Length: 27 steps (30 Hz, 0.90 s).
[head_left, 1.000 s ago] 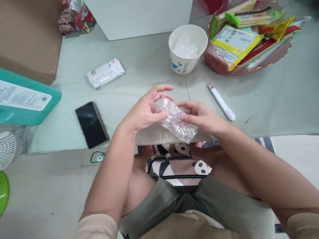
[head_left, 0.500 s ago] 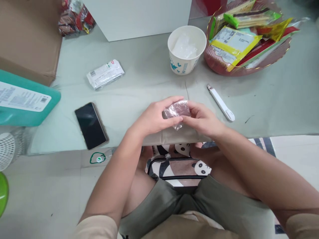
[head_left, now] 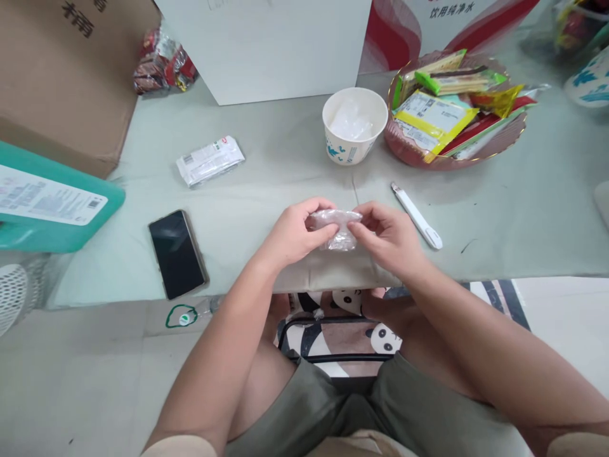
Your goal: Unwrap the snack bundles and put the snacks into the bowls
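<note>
A small piece of clear, crinkled plastic wrap (head_left: 341, 236) is held near the table's front edge, between both hands. My left hand (head_left: 299, 233) pinches its left side between thumb and fingers. On the right side, the thumb and forefinger of my right hand (head_left: 387, 236) grip its upper corner. Beyond the hands stands a white paper cup (head_left: 351, 149) with crumpled clear plastic (head_left: 351, 120) inside. A white box cutter (head_left: 416, 216) lies to the right of my right hand.
A dark phone (head_left: 177, 254) and a white packet (head_left: 210, 161) lie on the left. Further left are a teal jug (head_left: 61, 222) and a cardboard box (head_left: 61, 82). A pink bowl (head_left: 457, 162) of wrapped snacks, a white board (head_left: 280, 51) and a red-and-white box (head_left: 442, 25) stand at the back.
The plastic in my hands has been turned and looks flatter and paler. Both hands have shifted slightly, with their grip adjusted. The camera view has tilted up, showing more of the table's back.
</note>
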{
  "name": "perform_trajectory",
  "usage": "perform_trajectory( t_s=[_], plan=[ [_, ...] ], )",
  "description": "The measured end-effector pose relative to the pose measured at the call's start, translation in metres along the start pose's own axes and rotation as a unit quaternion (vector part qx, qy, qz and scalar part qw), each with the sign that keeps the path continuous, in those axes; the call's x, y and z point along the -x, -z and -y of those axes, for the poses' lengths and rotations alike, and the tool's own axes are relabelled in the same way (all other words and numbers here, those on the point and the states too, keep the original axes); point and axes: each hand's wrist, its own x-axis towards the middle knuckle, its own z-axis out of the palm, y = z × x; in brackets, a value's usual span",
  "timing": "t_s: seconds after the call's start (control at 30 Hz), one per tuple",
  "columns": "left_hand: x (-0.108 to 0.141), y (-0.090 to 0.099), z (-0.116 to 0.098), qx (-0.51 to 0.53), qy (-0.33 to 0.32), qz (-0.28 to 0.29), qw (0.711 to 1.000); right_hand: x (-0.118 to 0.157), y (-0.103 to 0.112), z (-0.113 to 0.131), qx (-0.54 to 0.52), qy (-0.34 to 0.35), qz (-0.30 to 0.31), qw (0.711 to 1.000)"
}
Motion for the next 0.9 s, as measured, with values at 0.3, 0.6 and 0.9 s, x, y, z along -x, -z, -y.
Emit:
perform_trajectory(
  t_s=[0.3,0.6,0.9],
  plan=[
    [0.003,0.005,0.008,0.134,-0.033,0.008,0.99,0.0,-0.01,0.017,0.107,0.066,-0.007,0.992],
    [0.016,0.027,0.009,0.109,0.021,-0.116,0.987,-0.108,0.044,0.071,0.482,0.182,-0.169,0.84],
    [0.016,0.033,0.01,0.115,0.005,-0.095,0.989,-0.205,0.038,0.057,0.589,0.024,0.145,0.794]
  ],
)
